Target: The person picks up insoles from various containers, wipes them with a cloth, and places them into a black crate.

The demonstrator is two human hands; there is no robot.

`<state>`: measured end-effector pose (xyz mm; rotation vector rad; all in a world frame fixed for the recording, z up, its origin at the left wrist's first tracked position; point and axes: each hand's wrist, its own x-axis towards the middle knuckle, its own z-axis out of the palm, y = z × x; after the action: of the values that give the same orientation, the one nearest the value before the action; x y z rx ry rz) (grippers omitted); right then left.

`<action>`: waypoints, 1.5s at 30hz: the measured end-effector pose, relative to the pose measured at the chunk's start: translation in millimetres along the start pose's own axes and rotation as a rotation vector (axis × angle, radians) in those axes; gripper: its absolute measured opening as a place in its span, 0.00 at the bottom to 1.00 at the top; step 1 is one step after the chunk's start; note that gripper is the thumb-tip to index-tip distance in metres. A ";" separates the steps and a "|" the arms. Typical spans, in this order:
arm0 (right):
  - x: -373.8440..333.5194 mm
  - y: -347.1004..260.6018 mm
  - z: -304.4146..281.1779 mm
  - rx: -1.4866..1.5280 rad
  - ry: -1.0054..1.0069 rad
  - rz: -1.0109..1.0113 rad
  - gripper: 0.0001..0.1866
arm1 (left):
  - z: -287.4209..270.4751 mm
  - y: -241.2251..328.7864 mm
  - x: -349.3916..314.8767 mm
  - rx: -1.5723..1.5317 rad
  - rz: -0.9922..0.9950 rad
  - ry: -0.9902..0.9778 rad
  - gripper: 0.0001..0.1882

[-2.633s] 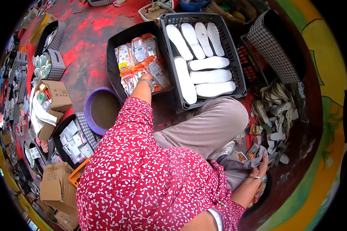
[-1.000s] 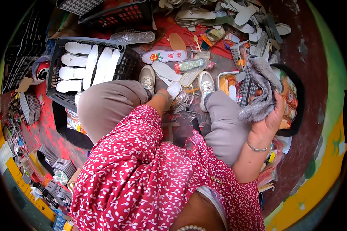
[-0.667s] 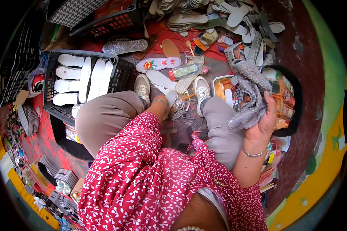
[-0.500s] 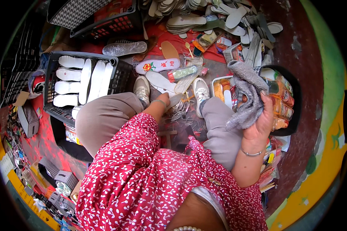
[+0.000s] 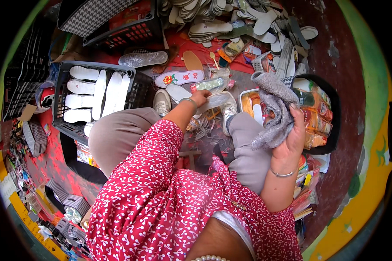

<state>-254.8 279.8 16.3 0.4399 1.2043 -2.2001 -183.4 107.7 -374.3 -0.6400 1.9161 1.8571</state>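
Observation:
Between my shoes, my left hand (image 5: 199, 98) is closed on the near end of a pale insole (image 5: 216, 100), which points right across my right shoe. My right hand (image 5: 293, 139), raised above my right knee, grips a crumpled grey towel (image 5: 278, 99) that bunches upward and hangs down beside the thumb. Just beyond the left hand lies an insole with an embroidered red flower (image 5: 183, 78). A brown insole (image 5: 192, 61) and a green plastic-wrapped packet (image 5: 207, 84) lie near it on the floor.
At left, a dark plastic crate (image 5: 137, 93) holds several white insoles. Piled insoles (image 5: 211, 28) cover the far side. A white basket (image 5: 243, 92) and a black tub (image 5: 335, 126) with wrapped packets stand at right. Wire-like scraps (image 5: 207, 130) litter the floor between my feet.
My left hand has lifted forward and to the right, carrying the pale insole over toward my right shoe. The right hand still grips the towel, which has shifted slightly left.

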 end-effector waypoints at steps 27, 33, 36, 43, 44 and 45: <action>-13.5 2.6 17.9 0.032 0.098 0.053 0.15 | -79.5 -1.5 -26.9 1.070 0.275 0.881 0.11; -16.6 2.6 15.1 0.024 0.066 0.078 0.15 | -41.1 -9.7 -32.0 0.942 0.257 0.437 0.11; -14.1 1.5 13.7 0.032 0.047 0.078 0.16 | -21.8 9.0 -12.8 0.917 0.150 0.314 0.17; -14.3 -1.3 9.2 0.120 0.049 0.103 0.17 | -8.3 19.7 15.8 1.088 0.062 0.259 0.23; -14.6 -1.9 10.7 0.122 0.055 0.104 0.18 | -9.4 21.3 16.7 1.128 0.056 0.242 0.24; -14.1 -2.0 10.2 0.127 0.054 0.103 0.18 | -11.2 23.3 17.9 1.116 0.030 0.211 0.24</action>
<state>-245.3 276.8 30.6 0.6030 1.0487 -2.1952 -211.1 96.0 -365.0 -0.4028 2.6435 0.4930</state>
